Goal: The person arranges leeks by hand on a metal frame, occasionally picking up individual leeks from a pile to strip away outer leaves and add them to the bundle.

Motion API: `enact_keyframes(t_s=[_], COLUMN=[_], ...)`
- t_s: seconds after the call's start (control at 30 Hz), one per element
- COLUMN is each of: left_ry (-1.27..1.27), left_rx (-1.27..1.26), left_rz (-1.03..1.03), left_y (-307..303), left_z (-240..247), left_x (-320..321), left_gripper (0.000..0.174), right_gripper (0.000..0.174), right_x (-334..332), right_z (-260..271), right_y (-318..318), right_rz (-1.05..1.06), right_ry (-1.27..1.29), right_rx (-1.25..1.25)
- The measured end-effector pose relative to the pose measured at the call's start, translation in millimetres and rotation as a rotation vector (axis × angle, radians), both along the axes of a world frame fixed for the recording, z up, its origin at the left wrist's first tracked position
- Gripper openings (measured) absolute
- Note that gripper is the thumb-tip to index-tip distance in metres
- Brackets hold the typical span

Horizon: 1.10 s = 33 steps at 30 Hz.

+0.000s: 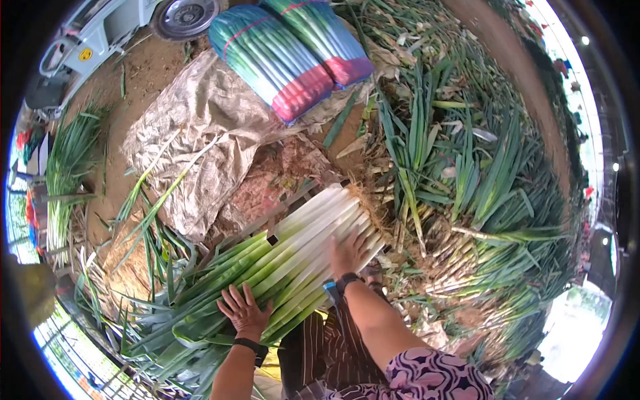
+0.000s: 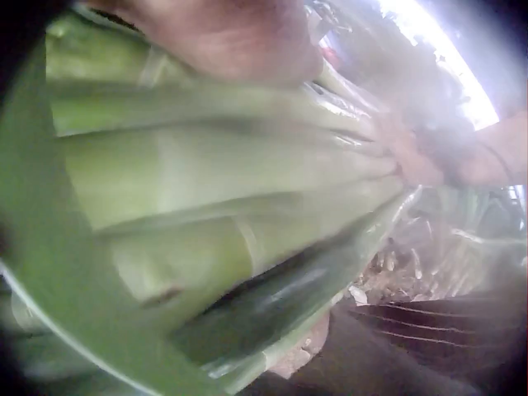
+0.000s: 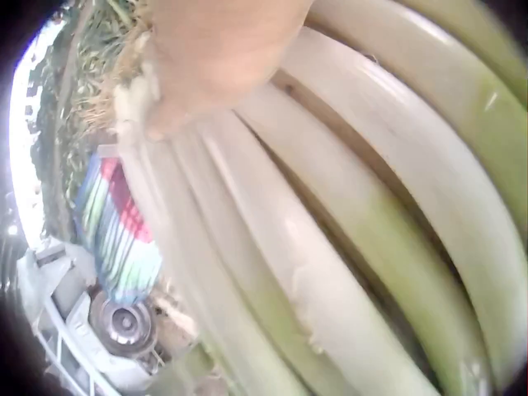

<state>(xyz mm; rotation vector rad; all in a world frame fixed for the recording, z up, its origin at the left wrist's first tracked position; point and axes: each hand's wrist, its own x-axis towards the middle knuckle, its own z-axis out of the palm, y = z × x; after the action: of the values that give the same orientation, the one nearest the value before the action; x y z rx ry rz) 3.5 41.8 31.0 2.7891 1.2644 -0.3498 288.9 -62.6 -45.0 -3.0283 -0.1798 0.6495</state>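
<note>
A wide layer of leeks [image 1: 287, 247] lies side by side in front of the person, white root ends at the upper right, green leaves at the lower left. The left hand [image 1: 247, 312] rests on the green part with fingers spread. On the white stalks near the roots lies the right hand [image 1: 349, 255], its fingers extended. In the left wrist view part of the left hand [image 2: 239, 37] is over broad green stalks [image 2: 206, 173]. The right wrist view has the right hand [image 3: 223, 62] against the white stalks [image 3: 280, 223], its fingertips mostly hidden.
Two wrapped leek bundles [image 1: 273, 60] lie on a crumpled sheet [image 1: 200, 127] at the top. A large heap of loose leeks [image 1: 493, 173] fills the right side. More leeks [image 1: 70, 167] are at the far left, near a pale vehicle [image 1: 100, 33] with a wheel [image 1: 187, 17].
</note>
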Motion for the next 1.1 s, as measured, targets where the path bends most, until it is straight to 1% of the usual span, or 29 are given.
enact_keyframes(t_s=[0.03,0.07,0.1,0.13,0.17,0.2,0.27,0.3,0.33,0.37,0.4,0.43,0.47,0.53,0.6,0.63,0.67,0.7,0.73,0.77,0.8,0.87,0.9,1.0,1.03,1.1], left_ry=[-0.005,-0.014,-0.026,-0.008,0.015,0.042,0.043,0.028,0.017,0.063,0.049,0.036,0.029,0.064,0.07,0.037,0.069,0.095,0.117,0.087,0.067,0.026,0.023,0.019,0.063,0.041], left_rx=[0.007,0.016,0.023,0.008,-0.012,-0.033,-0.023,-0.001,0.017,-0.018,-0.017,-0.015,-0.019,-0.033,-0.028,-0.008,-0.026,-0.038,-0.046,-0.035,-0.011,0.035,0.076,0.053,-0.008,0.028], left_rz=[-0.006,-0.01,-0.005,0.0,0.009,0.023,0.013,0.002,-0.007,0.024,0.034,0.044,0.043,0.037,0.044,0.04,0.053,0.061,0.067,0.059,0.051,0.036,0.022,0.023,0.057,0.028], left_y=[0,1,0,3,2,1,2,1,0,0,0,0,0,0,0,-1,-4,-3,0,0,0,-1,-1,0,0,-1], left_z=[-3,-5,-7,-4,0,3,1,-2,1,2,3,3,4,2,1,-1,1,1,1,2,2,4,5,3,6,8], left_x=[-1,-1,-4,-1,1,1,1,-1,-2,0,3,5,3,0,1,0,-2,-1,2,2,2,4,5,3,6,4], left_gripper=[0.106,0.106,0.109,0.107,0.105,0.104,0.103,0.103,0.103,0.104,0.104,0.105,0.105,0.1,0.1,0.099,0.098,0.098,0.098,0.1,0.101,0.103,0.104,0.104,0.104,0.103], right_gripper=[0.087,0.086,0.085,0.084,0.074,0.07,0.062,0.041,0.027,0.023,0.02,0.019,0.017,0.018,0.035,0.049,0.066,0.083,0.076,0.073,0.07,0.065,0.061,0.059,0.059,0.058], right_x=[1,4,10,12,14,19,30,31,38,41,47,53,60,84,123,140,150,146,131,108,82,61,58,52,51,52], right_z=[2,7,20,38,52,45,8,-21,-15,-20,-25,-30,-22,33,47,67,95,120,31,14,8,23,13,-4,-4,-2], right_y=[0,-3,-3,-1,9,10,14,12,16,15,13,9,5,12,15,28,37,40,32,25,22,32,38,32,26,19], right_rz=[-0.045,0.006,0.065,0.129,0.162,0.121,0.05,0.141,0.111,0.221,0.335,0.289,0.336,0.07,-0.236,-0.299,-0.367,-0.185,0.088,0.386,0.666,0.936,0.88,0.82,0.841,0.878], right_ry=[0.018,0.002,-0.014,-0.024,-0.113,-0.049,0.084,-0.132,0.039,-0.02,-0.082,0.025,0.132,0.701,0.731,0.598,0.449,0.439,0.287,0.209,0.128,0.003,-0.039,-0.028,-0.075,-0.07], right_rx=[0.092,0.132,0.174,0.21,0.265,0.356,0.553,0.724,0.741,0.732,0.723,0.825,0.796,0.733,1.233,1.397,1.554,1.165,1.154,0.919,0.661,0.417,0.455,0.39,0.424,0.445])
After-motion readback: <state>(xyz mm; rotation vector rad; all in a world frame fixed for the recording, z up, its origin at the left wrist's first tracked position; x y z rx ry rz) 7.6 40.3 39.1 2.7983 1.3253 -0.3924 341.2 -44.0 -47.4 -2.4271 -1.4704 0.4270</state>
